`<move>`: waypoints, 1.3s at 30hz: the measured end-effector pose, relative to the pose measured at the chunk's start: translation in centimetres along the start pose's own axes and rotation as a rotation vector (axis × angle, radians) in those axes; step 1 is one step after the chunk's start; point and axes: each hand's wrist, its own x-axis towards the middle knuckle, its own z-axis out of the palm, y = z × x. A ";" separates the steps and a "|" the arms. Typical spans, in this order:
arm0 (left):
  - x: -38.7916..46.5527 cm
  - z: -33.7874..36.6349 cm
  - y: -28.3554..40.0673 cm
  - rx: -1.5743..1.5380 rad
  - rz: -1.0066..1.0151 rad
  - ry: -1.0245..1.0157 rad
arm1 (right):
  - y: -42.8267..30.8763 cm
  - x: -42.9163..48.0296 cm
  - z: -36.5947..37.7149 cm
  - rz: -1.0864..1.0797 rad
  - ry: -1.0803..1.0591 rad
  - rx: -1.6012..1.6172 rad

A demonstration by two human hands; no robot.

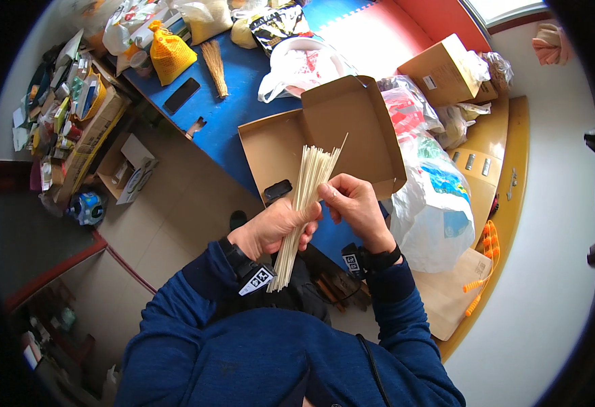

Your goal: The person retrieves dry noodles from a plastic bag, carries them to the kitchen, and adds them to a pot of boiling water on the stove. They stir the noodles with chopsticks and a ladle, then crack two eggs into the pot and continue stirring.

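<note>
My left hand [282, 226] is wrapped around the lower half of a bundle of thin, pale wooden sticks [310, 175], held at a slant above my lap. On the bundle's right side, my right hand [351, 203] pinches with thumb and forefinger at a single thin stick [345, 141] that juts above the others. The stick's lower part is hidden by the fingers and the bundle. Just beyond my hands lies an open cardboard box [351, 127], its lid folded up. A small black object [278, 190] sits at the box's near left corner, partly behind the bundle.
On the blue tabletop [236, 122] are a black phone [182, 95], a small straw whisk broom [215, 66] and a yellow bag [170, 56]. Plastic bags [435, 203] crowd the right side. A cluttered carton [91, 135] stands left, above the tiled floor [175, 188].
</note>
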 end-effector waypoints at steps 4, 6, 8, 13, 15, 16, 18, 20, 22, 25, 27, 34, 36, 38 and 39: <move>-1.2 -0.2 0.7 0.022 -0.006 0.000 | 0.0 0.1 1.3 -0.062 -0.019 -0.011; -1.8 -0.1 1.2 -0.023 -0.032 0.024 | -0.1 0.6 1.6 -0.145 0.014 -0.024; -2.4 0.1 1.6 -0.085 -0.050 0.044 | -0.4 1.5 1.3 -0.211 0.170 0.106; -3.2 0.8 1.1 -0.107 -0.067 -0.015 | -1.1 5.4 1.1 -0.496 0.234 0.190; -3.1 1.4 0.3 -0.121 -0.064 -0.027 | -1.2 6.0 1.3 -0.456 0.082 0.264; -3.1 1.7 -0.1 -0.129 -0.047 -0.022 | -1.3 6.2 1.4 -0.482 -0.034 0.301; -3.1 2.2 -0.7 -0.171 0.001 -0.011 | -1.4 6.1 1.4 -0.439 -0.123 0.060; -3.4 2.5 -1.1 -0.188 0.039 0.001 | -1.4 5.8 1.7 -0.368 -0.190 -0.087; -3.9 2.8 -1.6 -0.236 0.068 0.036 | -1.4 5.5 2.0 -0.352 -0.291 -0.036; -4.8 3.2 -2.8 -0.269 0.144 0.086 | -1.4 5.5 3.0 -0.390 -0.388 -0.049; -6.2 2.8 -3.7 -0.308 0.205 0.093 | -1.2 5.8 4.5 -0.503 -0.428 -0.007; -17.3 -1.8 -6.2 -0.551 0.706 0.214 | 1.8 5.8 10.8 -0.086 -0.493 0.304; -22.0 -3.8 -7.4 -0.563 0.862 0.294 | 3.6 5.3 13.4 -0.013 -0.535 0.191; -26.9 -5.7 -8.8 -0.584 0.950 0.396 | 5.2 4.9 15.9 0.056 -0.541 0.089; -28.9 -6.7 -9.6 -0.593 1.005 0.439 | 6.1 5.1 17.0 0.074 -0.571 0.067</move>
